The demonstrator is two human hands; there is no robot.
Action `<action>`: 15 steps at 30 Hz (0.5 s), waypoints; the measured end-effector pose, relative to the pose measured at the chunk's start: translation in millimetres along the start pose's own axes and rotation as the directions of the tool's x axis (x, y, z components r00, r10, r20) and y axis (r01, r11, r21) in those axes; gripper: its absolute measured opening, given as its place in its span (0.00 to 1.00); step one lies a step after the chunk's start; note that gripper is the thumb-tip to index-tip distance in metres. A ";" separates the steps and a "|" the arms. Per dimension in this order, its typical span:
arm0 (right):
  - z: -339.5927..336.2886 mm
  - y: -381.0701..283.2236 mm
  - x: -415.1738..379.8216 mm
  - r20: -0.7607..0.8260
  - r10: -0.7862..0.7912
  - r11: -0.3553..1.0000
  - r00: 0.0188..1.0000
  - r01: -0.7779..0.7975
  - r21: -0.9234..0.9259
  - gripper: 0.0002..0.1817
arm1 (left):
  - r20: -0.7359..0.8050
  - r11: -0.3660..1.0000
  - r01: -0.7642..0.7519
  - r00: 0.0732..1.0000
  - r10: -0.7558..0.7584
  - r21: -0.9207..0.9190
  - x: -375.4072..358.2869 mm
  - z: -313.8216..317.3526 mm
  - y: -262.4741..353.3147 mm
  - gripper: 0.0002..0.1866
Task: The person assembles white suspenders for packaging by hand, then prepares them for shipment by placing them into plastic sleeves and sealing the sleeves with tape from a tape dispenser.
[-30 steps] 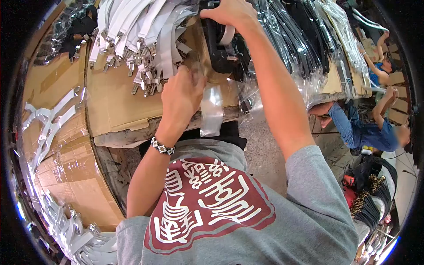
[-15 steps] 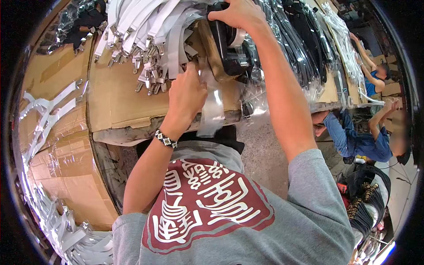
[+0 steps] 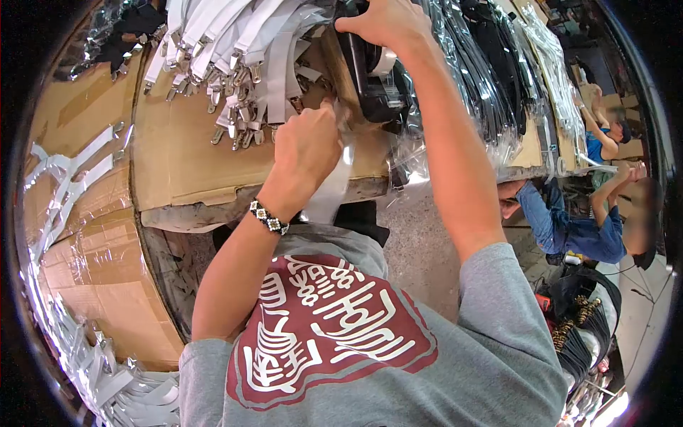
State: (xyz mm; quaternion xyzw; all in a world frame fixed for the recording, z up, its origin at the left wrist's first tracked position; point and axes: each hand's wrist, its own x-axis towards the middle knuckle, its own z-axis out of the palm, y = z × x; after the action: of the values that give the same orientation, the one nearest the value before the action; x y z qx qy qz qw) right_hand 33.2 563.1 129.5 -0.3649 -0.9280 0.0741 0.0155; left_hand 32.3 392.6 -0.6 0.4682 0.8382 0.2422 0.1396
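Note:
My left hand (image 3: 307, 146), with a beaded bracelet at its wrist, is closed at the top edge of a clear plastic sleeve (image 3: 331, 186) that hangs over the cardboard edge. My right hand (image 3: 388, 25) rests on top of a black tape dispenser (image 3: 366, 82), its thumb spread to the left. A roll of tape (image 3: 384, 62) sits in the dispenser. Left of my left hand lies a heap of white elastic straps (image 3: 276, 78) with metal clips (image 3: 238, 117).
Black straps in clear plastic (image 3: 477, 78) lie right of the dispenser. Cardboard (image 3: 178, 156) covers the table. More white straps (image 3: 71, 178) lie at the left. Two people sit at the right, one in blue jeans (image 3: 548, 220), one in a blue top (image 3: 597, 146).
My left hand has shifted slightly right and down, and the plastic sleeve has moved with it. My right hand stays on the dispenser. The view has shifted a little.

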 end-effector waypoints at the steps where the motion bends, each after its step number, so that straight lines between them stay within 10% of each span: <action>1: -1.7 0.2 2.1 0.042 0.022 1.000 0.999 -0.021 -0.009 0.35 | 0.020 1.000 -0.003 1.000 0.002 0.019 2.0 0.1 0.4 0.14; 11: 10.2 10.6 7.4 0.078 0.080 0.997 0.994 -0.080 -0.010 0.35 | 0.022 0.996 0.083 0.996 -0.083 0.020 14.1 -3.0 -2.5 0.23; 15: 13.8 15.3 -2.6 -0.061 0.031 0.999 0.998 -0.029 0.033 0.33 | 0.082 0.899 0.139 0.990 -0.115 -0.415 1.9 -21.0 -19.3 0.33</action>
State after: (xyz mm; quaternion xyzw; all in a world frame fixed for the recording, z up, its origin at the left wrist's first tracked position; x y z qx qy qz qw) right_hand 44.3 570.6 113.7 -0.3804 -0.9202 0.0780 0.0489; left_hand 7.8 379.8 6.8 0.3780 0.7911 0.3942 0.2755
